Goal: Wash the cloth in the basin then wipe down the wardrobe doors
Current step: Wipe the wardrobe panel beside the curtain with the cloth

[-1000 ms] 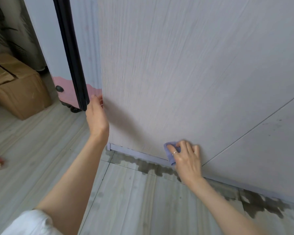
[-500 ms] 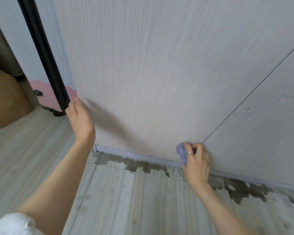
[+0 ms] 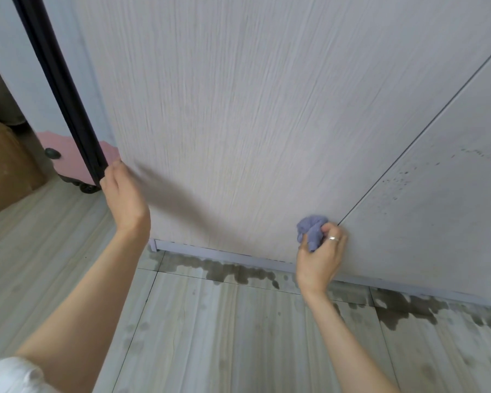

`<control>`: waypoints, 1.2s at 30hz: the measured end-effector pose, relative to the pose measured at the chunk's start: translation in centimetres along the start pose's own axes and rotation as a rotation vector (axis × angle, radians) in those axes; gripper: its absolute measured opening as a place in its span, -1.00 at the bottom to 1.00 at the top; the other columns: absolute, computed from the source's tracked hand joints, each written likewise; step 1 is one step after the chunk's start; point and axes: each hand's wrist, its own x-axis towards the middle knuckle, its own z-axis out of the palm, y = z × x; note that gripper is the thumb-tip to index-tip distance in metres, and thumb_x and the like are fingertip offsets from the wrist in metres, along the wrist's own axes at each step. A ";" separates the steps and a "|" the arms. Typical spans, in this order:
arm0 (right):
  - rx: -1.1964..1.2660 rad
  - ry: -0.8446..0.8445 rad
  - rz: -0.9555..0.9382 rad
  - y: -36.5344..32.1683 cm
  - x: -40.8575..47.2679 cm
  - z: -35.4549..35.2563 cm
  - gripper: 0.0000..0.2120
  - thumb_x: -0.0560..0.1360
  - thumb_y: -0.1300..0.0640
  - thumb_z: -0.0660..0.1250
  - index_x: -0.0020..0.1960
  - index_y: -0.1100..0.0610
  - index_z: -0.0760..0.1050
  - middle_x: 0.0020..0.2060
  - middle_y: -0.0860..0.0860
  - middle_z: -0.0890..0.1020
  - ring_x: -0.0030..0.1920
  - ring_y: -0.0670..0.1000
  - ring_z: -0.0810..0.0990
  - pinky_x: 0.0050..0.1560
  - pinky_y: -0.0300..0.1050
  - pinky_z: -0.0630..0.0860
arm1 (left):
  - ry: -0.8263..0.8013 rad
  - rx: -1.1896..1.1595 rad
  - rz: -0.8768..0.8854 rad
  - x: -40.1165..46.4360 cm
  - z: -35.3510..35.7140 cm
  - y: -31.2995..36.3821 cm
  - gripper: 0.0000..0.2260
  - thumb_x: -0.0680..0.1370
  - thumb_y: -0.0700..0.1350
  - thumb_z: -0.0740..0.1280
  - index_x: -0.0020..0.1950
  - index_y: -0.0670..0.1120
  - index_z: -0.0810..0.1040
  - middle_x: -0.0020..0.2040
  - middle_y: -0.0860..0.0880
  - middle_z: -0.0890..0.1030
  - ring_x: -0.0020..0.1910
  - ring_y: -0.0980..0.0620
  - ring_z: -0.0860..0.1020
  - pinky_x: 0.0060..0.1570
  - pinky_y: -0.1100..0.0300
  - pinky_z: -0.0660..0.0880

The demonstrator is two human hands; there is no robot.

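Observation:
A pale wood-grain wardrobe door (image 3: 238, 109) fills most of the view. My right hand (image 3: 321, 256) grips a bunched purple cloth (image 3: 311, 229) and holds it against the door's lower part, beside the seam to the neighbouring door (image 3: 437, 208), which carries dark specks. My left hand (image 3: 124, 197) rests at the door's left edge, fingers wrapped behind it, just below a black vertical strip (image 3: 65, 103).
Wet dark patches (image 3: 233, 269) spread on the tiled floor along the wardrobe's base rail. A pink-and-white cabinet on wheels (image 3: 68, 163) and a brown cardboard box (image 3: 6, 168) stand at the left.
My right hand slid the cloth rightward along the door's bottom to the seam and bunched it up. The left hand stayed on the door's edge.

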 end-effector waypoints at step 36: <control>0.284 -0.248 0.777 -2.6 -7.8 11.6 -0.89 0.38 0.47 0.15 -0.17 0.34 0.40 -0.29 0.16 0.57 -0.29 0.16 0.59 -0.22 0.03 0.59 | -0.185 -0.029 0.044 2.3 -1.9 -1.8 -0.78 0.63 0.01 0.04 0.13 0.05 0.44 0.07 0.13 0.45 0.04 0.12 0.41 0.28 0.08 0.36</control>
